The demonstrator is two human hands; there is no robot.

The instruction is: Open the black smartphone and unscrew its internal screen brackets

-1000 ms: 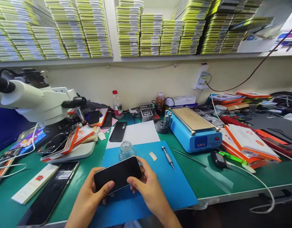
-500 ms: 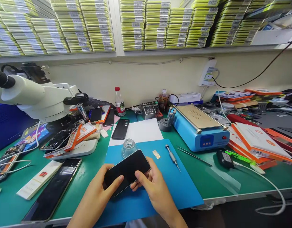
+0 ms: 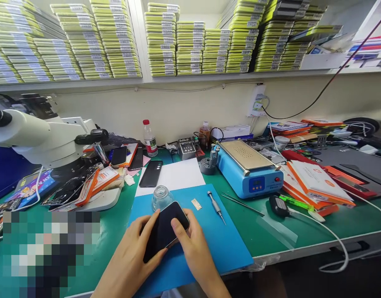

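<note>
Item: dark phone point(image 3: 165, 229), lower centre of frame, tilted above the blue mat point(image 3: 227, 248); left hand point(image 3: 132, 256) and right hand point(image 3: 193, 248) both clamped on its edges. Risk, as judged: a loosened grip could drop it onto the glass jar point(image 3: 161, 198) just behind.

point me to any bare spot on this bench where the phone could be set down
Bare patches: the blue mat right of the right hand, below the screwdriver; the white sheet beside the black phone. Crowded: under the microscope at left, and the orange boxes at right.
</note>
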